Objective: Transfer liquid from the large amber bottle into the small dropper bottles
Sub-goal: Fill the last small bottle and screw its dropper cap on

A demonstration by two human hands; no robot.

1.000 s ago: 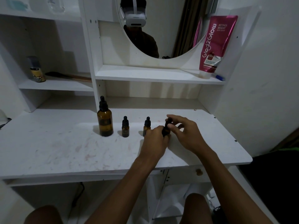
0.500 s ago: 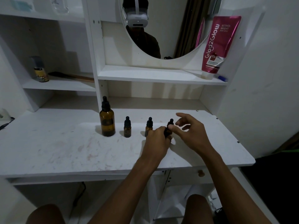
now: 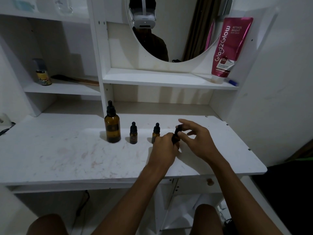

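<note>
Both forearms are bare from the bottom edge of the view up to the wrists, with no sleeve, watch, bracelet or ring showing. The left hand (image 3: 163,146) and right hand (image 3: 200,141) are bare too, without gloves. Two bare knees (image 3: 45,224) show at the bottom of the head view. In the mirror (image 3: 177,31) the person wears a dark top and a white headset (image 3: 144,18) with a white strap running over the head.
</note>
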